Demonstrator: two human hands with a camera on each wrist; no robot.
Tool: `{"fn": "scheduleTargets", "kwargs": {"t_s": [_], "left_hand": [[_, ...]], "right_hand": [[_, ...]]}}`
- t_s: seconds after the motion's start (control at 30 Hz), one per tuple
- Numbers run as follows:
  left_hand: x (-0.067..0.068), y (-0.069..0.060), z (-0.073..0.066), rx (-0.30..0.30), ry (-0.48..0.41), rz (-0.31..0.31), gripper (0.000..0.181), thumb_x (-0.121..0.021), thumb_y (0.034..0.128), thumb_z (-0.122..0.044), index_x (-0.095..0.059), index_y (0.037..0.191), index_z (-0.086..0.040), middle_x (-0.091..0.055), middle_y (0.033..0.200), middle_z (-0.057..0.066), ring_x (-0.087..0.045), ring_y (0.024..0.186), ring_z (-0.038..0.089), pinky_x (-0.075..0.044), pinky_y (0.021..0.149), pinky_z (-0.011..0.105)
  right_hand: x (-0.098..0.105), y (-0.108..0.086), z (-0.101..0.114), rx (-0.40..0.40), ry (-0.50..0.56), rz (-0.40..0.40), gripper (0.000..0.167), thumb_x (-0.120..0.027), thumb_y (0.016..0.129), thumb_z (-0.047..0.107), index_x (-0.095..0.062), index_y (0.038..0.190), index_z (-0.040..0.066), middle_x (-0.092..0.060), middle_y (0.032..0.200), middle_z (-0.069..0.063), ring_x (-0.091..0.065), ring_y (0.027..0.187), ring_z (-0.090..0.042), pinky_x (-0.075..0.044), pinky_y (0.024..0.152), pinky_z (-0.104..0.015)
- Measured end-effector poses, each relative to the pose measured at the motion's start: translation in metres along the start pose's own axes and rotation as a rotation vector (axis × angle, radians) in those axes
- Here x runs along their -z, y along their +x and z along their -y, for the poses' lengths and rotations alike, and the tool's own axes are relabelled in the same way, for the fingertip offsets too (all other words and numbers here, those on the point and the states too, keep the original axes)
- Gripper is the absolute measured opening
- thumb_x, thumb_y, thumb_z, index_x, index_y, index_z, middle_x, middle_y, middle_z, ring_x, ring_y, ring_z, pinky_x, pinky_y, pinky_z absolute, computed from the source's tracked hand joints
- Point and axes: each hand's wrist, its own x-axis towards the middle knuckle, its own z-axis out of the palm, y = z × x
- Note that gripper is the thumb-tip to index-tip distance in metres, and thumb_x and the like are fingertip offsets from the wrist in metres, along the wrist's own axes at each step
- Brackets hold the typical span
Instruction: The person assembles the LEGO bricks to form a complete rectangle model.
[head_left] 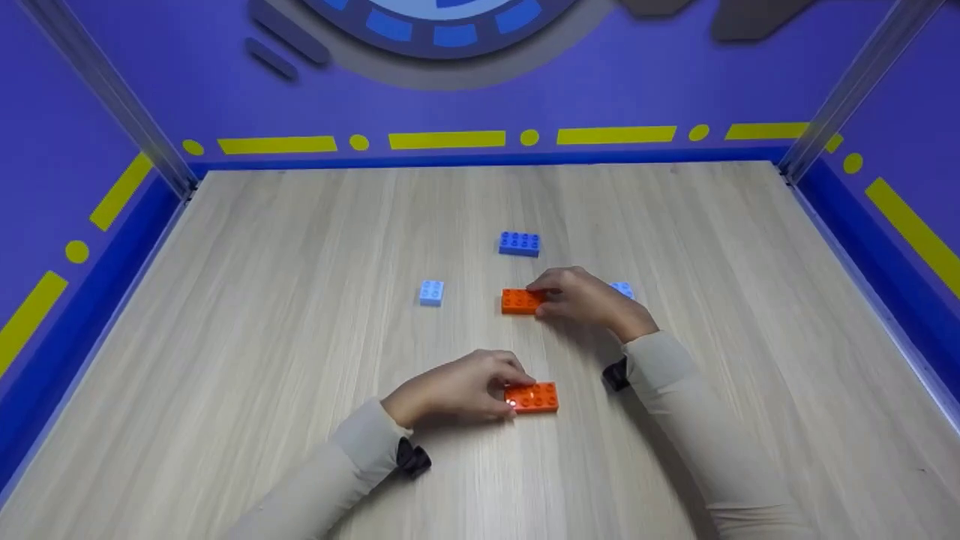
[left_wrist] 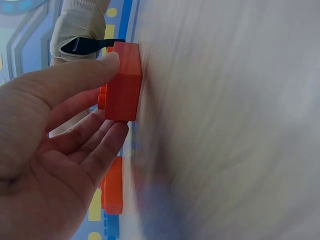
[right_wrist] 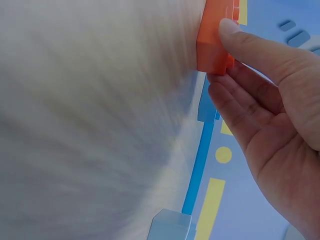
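In the head view my left hand pinches the left end of an orange toy brick between thumb and fingers. Its thumb lies against the brick's side in the left wrist view, where the brick shows its studs facing the palm. Farther up the table, my right hand grips the right end of a second orange brick. The right wrist view shows the thumb on this brick and the fingertips at its end. Both bricks lie on or very close to the tabletop.
A blue brick lies beyond the right hand's brick. One light blue brick is to the left; another light blue brick is partly hidden behind the right hand. Purple walls border the wooden table.
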Motion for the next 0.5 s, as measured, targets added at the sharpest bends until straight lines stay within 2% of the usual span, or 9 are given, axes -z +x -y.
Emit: {"fn": "scheduleTargets", "kwargs": {"t_s": [0.17,0.5], "left_hand": [[0.0036,0.0002,0.0017,0.019,0.007,-0.011,0.043,-0.073,0.0814,-0.011,-0.066,0.124,-0.011,-0.063,0.114,0.002,-0.055,0.104,0.012,-0.045,0.096,0.024],[0.0078,-0.0004,0.0081,0.057,-0.009,-0.039,0.042,-0.070,0.0825,-0.007,-0.066,0.124,-0.010,-0.063,0.114,0.003,-0.055,0.100,0.014,-0.047,0.089,0.023]], "right_hand": [[-0.0002,0.0005,-0.0003,-0.006,-0.019,0.006,0.036,-0.071,0.086,0.013,-0.067,0.119,0.002,-0.068,0.115,-0.014,-0.063,0.106,-0.027,-0.051,0.096,-0.040],[-0.0008,-0.0007,-0.0003,-0.009,-0.011,0.020,0.037,-0.073,0.085,0.013,-0.067,0.119,0.002,-0.068,0.116,-0.013,-0.063,0.108,-0.026,-0.051,0.096,-0.041]]}}
